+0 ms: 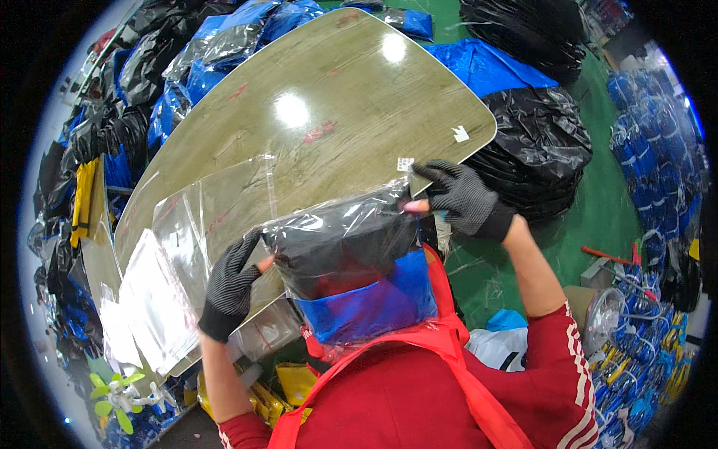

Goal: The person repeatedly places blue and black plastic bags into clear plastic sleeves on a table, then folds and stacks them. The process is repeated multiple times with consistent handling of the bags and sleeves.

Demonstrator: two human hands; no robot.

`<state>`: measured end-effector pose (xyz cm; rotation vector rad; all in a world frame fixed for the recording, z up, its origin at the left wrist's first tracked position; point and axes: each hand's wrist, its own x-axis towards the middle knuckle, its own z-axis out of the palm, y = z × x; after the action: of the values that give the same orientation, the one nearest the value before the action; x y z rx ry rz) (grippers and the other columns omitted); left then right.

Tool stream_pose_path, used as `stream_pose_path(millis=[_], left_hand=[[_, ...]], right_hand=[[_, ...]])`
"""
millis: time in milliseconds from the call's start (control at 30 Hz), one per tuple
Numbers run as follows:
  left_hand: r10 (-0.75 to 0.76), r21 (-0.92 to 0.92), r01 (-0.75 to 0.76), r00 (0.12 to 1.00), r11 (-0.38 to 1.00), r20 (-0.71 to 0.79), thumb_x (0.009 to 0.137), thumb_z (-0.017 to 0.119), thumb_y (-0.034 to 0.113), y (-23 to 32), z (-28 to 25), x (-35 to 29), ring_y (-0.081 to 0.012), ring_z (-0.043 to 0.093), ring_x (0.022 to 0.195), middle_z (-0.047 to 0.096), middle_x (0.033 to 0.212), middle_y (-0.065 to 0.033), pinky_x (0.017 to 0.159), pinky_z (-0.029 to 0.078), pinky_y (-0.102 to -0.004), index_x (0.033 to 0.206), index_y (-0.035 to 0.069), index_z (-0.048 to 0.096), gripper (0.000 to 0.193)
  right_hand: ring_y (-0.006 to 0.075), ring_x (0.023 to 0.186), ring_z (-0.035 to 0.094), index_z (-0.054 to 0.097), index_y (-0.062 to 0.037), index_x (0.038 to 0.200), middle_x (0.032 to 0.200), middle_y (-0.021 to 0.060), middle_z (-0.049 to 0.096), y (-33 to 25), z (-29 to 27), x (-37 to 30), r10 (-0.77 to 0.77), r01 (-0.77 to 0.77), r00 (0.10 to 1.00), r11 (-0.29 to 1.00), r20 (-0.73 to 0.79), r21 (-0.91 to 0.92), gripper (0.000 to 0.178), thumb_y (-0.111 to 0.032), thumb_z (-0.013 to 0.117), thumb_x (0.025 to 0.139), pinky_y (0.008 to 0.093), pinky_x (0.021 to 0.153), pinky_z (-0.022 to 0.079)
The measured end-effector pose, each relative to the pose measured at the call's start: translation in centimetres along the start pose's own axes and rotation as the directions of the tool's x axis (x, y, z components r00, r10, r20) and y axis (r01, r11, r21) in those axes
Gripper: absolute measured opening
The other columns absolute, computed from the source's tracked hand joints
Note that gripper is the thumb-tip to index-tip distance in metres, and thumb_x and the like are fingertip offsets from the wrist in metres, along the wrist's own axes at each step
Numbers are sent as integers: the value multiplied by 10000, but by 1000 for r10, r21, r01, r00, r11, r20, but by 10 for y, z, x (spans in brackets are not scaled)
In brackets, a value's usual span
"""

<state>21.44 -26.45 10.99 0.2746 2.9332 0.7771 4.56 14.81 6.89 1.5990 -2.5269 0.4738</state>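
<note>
A clear plastic bag (351, 213) with a folded black and blue item (366, 303) inside is held up in front of my chest. My left hand (232, 288), in a dark dotted glove with the thumb tip bare, grips the bag's upper left corner. At the upper right corner, my right hand (460, 198), gloved the same way, pinches the bag's edge between thumb and fingers. The black part of the item lies above the blue part. Beyond the bag is a wood-patterned table (247, 127) with a pale rim.
Flat clear plastic bags (179, 232) and white sheets (153, 299) lie on the table's left. Black and blue packages (224, 41) are heaped along the far left. A large black plastic bundle (531, 150) stands on the green floor (516, 269). Blue bundles (643, 165) are stacked at right.
</note>
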Motion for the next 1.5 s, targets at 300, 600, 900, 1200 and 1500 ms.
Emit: stream_pose_path(millis=[300, 600, 900, 1200, 1500], left_hand=[[-90, -51, 77, 939, 996, -331, 841, 630, 109, 37, 72, 79, -355, 376, 1350, 475, 1385, -209, 1123, 263, -409, 1305, 19, 499, 490], [-318, -790, 270, 943, 551, 100, 826, 730, 240, -15, 79, 39, -215, 387, 1320, 394, 1468, -86, 1095, 317, -373, 1504, 52, 246, 854], [199, -998, -58, 978, -2, -57, 1018, 378, 351, -82, -77, 167, -275, 366, 1331, 401, 1450, -163, 1147, 236, -416, 1367, 5, 423, 493], [-47, -987, 104, 993, -123, 111, 1033, 332, 274, -61, 99, 187, -357, 477, 1261, 498, 1336, -228, 1101, 355, -498, 1372, 52, 350, 405], [-68, -953, -9, 998, -304, 12, 890, 338, 718, -3, 85, 261, -338, 386, 1332, 402, 1438, -149, 1101, 297, -565, 1399, 82, 359, 815]], right_hand=[[336, 1181, 532, 507, -105, 1279, 1248, 198, 561, -53, 34, 57, -22, 34, 998, 973, -54, 228, 549, -423, 577, 837, 526, 1003, 387], [435, 1182, 479, 366, -61, 1430, 1317, 258, 484, 259, 169, -168, 879, -944, 296, 328, -373, 23, 690, -332, 635, 855, 477, 1018, 382], [387, 928, 634, 601, -177, 1216, 1109, 189, 650, 396, 97, -109, 956, -992, 55, 85, -288, 94, 389, -401, 451, 935, 508, 803, 492], [254, 964, 671, 666, -53, 1120, 1077, 135, 693, 170, -229, -38, 160, -280, 178, 954, -971, 106, 283, -253, 586, 937, 384, 840, 516], [332, 1158, 545, 591, -52, 1248, 1258, 167, 576, -14, -253, -134, 310, 682, 397, 531, -864, 504, 379, -264, 576, 933, 429, 994, 426]])
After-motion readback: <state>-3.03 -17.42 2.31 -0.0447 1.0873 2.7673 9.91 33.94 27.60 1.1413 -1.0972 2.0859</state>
